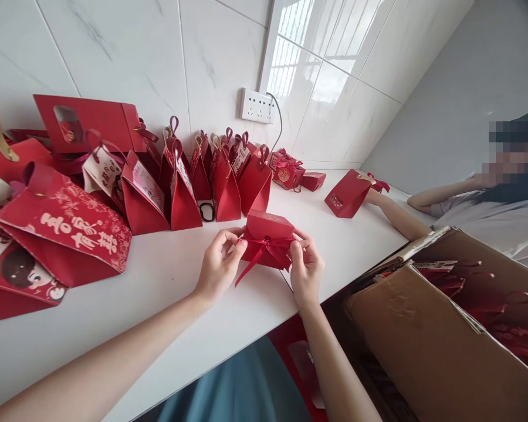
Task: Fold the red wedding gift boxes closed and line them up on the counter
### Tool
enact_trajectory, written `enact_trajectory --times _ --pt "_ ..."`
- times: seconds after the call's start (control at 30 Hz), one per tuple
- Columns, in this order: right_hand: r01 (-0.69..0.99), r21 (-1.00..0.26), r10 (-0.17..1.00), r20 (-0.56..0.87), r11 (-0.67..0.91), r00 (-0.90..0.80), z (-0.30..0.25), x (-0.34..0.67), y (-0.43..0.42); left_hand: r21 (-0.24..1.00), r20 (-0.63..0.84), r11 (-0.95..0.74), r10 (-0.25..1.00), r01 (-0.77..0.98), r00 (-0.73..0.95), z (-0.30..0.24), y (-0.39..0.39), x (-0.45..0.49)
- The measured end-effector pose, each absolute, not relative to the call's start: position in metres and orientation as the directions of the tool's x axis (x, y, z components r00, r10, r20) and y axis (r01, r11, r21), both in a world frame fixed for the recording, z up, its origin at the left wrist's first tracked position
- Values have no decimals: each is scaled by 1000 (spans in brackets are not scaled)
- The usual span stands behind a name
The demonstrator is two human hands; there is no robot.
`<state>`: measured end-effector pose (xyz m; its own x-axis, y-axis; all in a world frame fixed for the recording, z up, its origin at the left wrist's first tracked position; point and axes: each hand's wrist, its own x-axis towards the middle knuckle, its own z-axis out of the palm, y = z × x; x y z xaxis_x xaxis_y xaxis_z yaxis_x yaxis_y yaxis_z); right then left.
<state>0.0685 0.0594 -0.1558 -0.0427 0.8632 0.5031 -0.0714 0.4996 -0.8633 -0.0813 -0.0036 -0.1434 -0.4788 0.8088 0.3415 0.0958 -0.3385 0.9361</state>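
A small red gift box [269, 225] stands on the white table [171, 305] in front of me. A dark red ribbon [257, 256] is tied in a bow across its front, and one tail hangs down to the left. My left hand [219, 262] pinches the bow's left side between thumb and fingers. On the opposite side, my right hand [307, 265] grips the bow's right side in the same way. Both hands are closed at the box's edges. The fingers partly cover the ribbon ends.
Red handled gift boxes [227, 190] line the wall, with larger ones [88, 228] at left. A black band [206, 211] lies beside them. Right, a person's arm [396, 214] reaches to a red box [348, 192]. A cardboard carton [422, 328] holds more boxes. A power socket [257, 105] is on the wall.
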Motion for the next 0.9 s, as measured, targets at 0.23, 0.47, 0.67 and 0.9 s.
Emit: enact_trajectory --times 0.23,0.47,0.67,0.9 --pt "-168 -902 911 409 397 -45 -156 68 61 951 281 -310 842 13 -461 -145 -2 -82" --pt "-228 -902 917 392 367 -72 -160 69 65 946 250 -315 858 -75 -449 -146 -1 -81" --pt "-270 -904 930 361 331 -68 -160 68 67 950 225 -296 867 -97 -444 -148 0 -81" --pt "-126 -821 805 571 557 -158 -159 68 58 926 353 -374 799 58 -487 -148 0 -86"
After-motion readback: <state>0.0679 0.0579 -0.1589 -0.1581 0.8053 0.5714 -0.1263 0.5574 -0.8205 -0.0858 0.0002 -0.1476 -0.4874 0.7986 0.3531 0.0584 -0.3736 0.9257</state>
